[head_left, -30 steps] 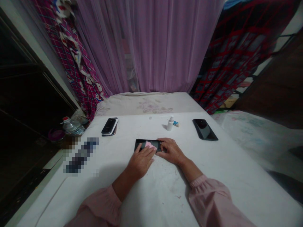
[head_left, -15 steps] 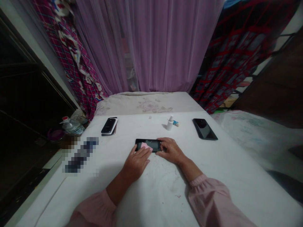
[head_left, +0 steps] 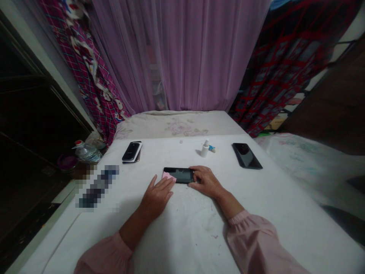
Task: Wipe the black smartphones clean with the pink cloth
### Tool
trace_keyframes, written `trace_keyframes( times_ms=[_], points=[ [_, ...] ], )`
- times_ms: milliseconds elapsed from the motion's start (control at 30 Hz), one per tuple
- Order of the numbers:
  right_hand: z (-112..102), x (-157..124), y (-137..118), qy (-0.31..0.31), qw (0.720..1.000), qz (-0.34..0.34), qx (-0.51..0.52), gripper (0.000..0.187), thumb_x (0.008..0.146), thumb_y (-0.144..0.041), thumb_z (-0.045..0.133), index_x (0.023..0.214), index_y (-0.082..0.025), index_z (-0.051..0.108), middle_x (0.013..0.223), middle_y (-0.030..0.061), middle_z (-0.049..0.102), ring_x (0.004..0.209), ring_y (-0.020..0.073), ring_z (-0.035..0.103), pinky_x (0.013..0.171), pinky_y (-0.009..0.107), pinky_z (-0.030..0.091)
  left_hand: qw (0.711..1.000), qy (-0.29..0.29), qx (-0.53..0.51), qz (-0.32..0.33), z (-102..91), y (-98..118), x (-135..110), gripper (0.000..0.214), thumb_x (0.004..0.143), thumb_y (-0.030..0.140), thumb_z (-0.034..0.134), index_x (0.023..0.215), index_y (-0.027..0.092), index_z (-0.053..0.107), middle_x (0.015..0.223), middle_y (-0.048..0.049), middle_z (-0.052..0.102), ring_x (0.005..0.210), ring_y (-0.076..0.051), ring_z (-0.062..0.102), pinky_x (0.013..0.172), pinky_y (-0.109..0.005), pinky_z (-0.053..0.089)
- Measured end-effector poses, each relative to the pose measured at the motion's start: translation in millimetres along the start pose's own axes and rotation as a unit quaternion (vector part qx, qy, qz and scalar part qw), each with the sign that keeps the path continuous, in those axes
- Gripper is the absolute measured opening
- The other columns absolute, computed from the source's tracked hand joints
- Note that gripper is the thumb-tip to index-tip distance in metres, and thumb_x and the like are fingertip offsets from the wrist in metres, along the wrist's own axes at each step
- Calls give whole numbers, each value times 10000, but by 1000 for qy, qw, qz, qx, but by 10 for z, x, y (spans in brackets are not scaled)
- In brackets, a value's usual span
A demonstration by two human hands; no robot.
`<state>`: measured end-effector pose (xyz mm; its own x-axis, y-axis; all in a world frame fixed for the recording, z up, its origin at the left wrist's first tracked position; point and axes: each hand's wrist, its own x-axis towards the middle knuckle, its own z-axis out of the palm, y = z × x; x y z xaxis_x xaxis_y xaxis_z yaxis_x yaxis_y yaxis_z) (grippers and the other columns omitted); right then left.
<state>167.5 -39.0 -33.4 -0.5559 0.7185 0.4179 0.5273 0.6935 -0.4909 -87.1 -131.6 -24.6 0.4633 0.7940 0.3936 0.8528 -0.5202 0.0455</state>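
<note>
A black phone (head_left: 182, 174) lies screen-up in the middle of the white table (head_left: 185, 236). My left hand (head_left: 156, 194) lies flat, its fingers stretched out and pressing a small pink cloth (head_left: 169, 177) onto the phone's left end. My right hand (head_left: 205, 182) grips the phone's right end, fingers curled round its edge. Pink sleeves cover both forearms.
Another black phone (head_left: 246, 155) lies at the right. A black-and-white phone (head_left: 132, 152) rests at the left. A small white spray bottle (head_left: 204, 148) stands behind the middle phone. A water bottle (head_left: 85, 152) lies off the table's left edge. Curtains hang behind.
My left hand has slid the pink cloth leftward across the phone's screen to its left end. The right hand has stayed where it was.
</note>
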Motion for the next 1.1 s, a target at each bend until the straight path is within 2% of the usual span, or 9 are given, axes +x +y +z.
trace_keyframes(
  times_ms=[500, 700, 900, 1100],
  points=[
    [18, -2, 16, 5, 1000, 1, 0, 285, 736, -386, 756, 657, -225, 535, 1198, 97, 668, 1108, 288, 608, 922, 465, 441, 999, -6, 22, -36, 1, -72, -41, 427, 998, 224, 323, 1384, 194, 502, 1367, -82, 589, 1283, -214, 537, 1157, -483, 302],
    [26, 1, 13, 5, 1000, 4, -2, 286, 741, -380, 758, 652, -222, 537, 1196, 99, 670, 1118, 290, 606, 926, 468, 439, 996, -12, 27, -87, 64, -71, 75, 418, 1005, 260, 317, 1364, 190, 520, 1363, -81, 592, 1302, -235, 518, 1149, -506, 308],
    [30, 0, 14, 9, 1000, 7, 7, 290, 725, -354, 778, 651, -220, 532, 1199, 94, 670, 1116, 287, 607, 929, 464, 434, 994, -25, 34, -98, 97, -157, 229, 410, 1009, 285, 304, 1339, 211, 536, 1341, -81, 612, 1270, -235, 548, 1131, -511, 328],
    [33, 7, 35, 7, 1000, -2, 5, 285, 733, -373, 770, 658, -216, 544, 1191, 104, 671, 1101, 280, 611, 922, 447, 437, 989, -62, 41, -128, 81, -166, 393, 407, 995, 257, 334, 1334, 196, 551, 1356, -81, 599, 1293, -250, 525, 1134, -524, 322]
  ],
)
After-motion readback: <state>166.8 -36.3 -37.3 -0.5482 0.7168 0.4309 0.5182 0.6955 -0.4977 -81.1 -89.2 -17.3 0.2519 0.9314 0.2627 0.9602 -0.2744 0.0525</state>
